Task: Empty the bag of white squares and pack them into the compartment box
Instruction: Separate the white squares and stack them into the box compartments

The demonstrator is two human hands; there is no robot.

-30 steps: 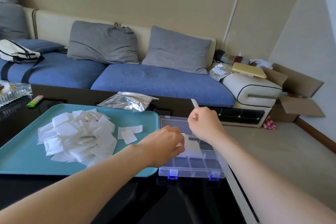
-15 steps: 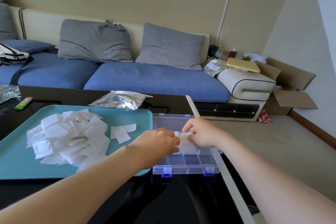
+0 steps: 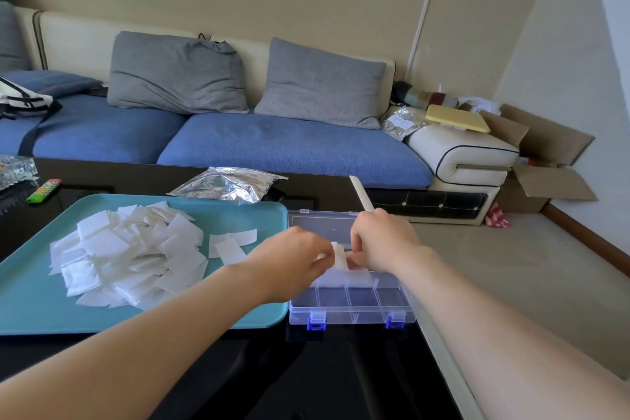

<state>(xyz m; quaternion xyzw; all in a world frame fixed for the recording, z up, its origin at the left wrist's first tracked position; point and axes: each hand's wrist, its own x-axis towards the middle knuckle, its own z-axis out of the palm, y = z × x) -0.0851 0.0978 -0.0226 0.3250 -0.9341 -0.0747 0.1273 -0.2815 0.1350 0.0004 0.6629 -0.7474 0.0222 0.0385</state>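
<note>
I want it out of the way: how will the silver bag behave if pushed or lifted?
The bag lies crumpled and nearly flat, so probably floppy, sagging when lifted. With the squares heaped on the tray, it is likely near empty and very light. Its glossy foil may slide easily on the shiny table.
</note>
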